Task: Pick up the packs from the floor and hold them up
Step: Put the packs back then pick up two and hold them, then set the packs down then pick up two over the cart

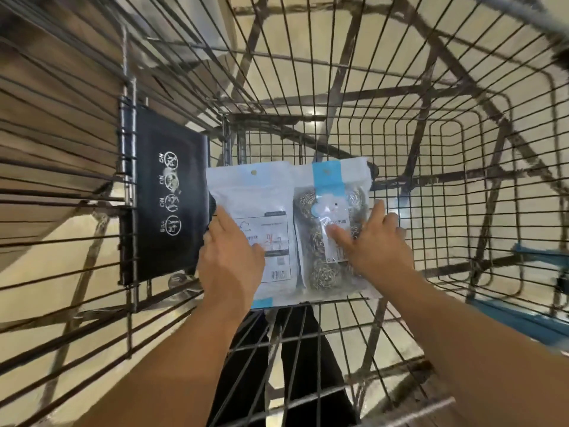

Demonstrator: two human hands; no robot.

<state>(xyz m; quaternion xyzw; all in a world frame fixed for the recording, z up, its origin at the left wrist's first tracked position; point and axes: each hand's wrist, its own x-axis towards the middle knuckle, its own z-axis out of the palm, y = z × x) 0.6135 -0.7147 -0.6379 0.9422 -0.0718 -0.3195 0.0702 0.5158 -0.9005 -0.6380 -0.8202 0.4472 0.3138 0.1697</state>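
looking down from the head camera into a wire shopping cart [385,97], two packs lie side by side, touching along their inner edges, each with its long axis running away from the person and its hang-hole end at the far side. one white pack [258,192] lies on the left, printed label and barcode facing up; one clear pack of steel scourers [331,217] with a blue header strip lies on the right. both sit inside the cart, at the near end of its basket, with the pale floor [308,41] showing through the wires. the left hand [229,257] lies on the white pack's near left edge, thumb on top, its other fingers hidden. the right hand [374,241] holds the scourer pack, thumb pressed on its label, fingers curled over the right edge. one black child-seat flap [166,192] with four white pictograms hangs to the left.
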